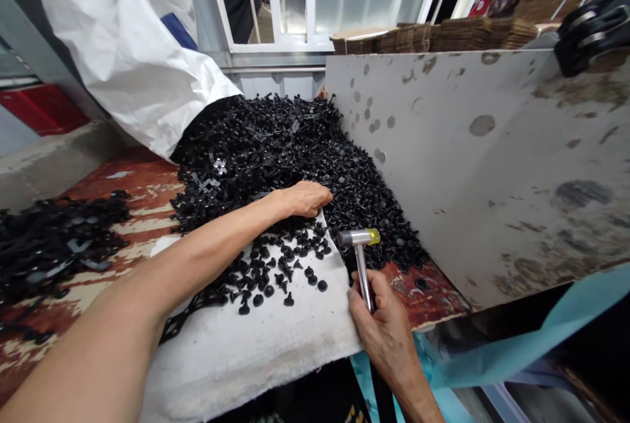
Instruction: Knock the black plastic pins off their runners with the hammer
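My left hand (pixel 310 199) is reached out over the heap, its fingers closed at the far right corner of a white cloth (pixel 315 318). Several small black plastic pieces (pixel 288 300), with round heads and short stems, are scattered on that cloth. Beyond it rises a large heap of black plastic parts (pixel 275 141). My right hand (pixel 386 324) grips a small mallet (pixel 361 259) by its handle, head up, with one grey face and one yellow face. A strip of black plastic (pixel 184 318) lies under my left forearm at the cloth's left side.
A big white sack (pixel 123 49) opens onto the heap from the left. More black parts (pixel 54 246) lie on the worn red tabletop (pixel 142 180). A stained grey board (pixel 443 167) stands along the right side. Stacked cardboard (pixel 433 36) sits behind it.
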{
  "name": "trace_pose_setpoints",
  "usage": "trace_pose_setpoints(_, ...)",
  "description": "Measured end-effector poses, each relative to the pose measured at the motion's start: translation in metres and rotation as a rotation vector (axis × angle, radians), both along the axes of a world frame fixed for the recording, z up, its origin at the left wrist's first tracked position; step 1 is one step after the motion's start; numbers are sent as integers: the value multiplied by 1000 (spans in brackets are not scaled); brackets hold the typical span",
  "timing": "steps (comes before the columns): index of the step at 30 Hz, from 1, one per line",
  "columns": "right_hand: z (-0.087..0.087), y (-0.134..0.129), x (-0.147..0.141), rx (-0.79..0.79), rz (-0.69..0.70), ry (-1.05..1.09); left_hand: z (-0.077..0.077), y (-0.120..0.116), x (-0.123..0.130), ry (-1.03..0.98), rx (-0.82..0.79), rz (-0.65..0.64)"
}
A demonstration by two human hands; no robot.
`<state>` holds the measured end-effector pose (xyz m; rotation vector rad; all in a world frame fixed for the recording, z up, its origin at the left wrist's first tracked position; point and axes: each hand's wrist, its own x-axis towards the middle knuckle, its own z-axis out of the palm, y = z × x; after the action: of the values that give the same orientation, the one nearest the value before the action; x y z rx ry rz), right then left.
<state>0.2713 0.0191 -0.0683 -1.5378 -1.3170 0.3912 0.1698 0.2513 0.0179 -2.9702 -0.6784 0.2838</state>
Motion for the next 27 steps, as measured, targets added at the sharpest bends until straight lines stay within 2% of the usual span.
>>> trace_pose_setpoints(4,0,-1,0,-19,-15,-7,1,2,-1,1,-45,21)
trace_pose_setpoints(9,-3,-2,1,-28,-35,-7,-4,-12,-27,-324,13,55)
trace_pose_setpoints(11,-4,-1,2,-43,-5,-29,-9,-27,-44,-358,41,32)
trace_pose_setpoints(14,-5,1,3,-74,51,-79,-18,-54,-73,-305,44,-23)
trace_pose_setpoints(17,-4,2,3,-94,48,-108,-24,-80,-104,-312,29,-15)
trace_pose_setpoints(22,-1,3,2,-99,37,-124,-24,-109,-162,-406,-9,67)
trace_pose_setpoints(27,-3,3,0,-109,-2,-102,-13,-123,-205,-365,37,251)
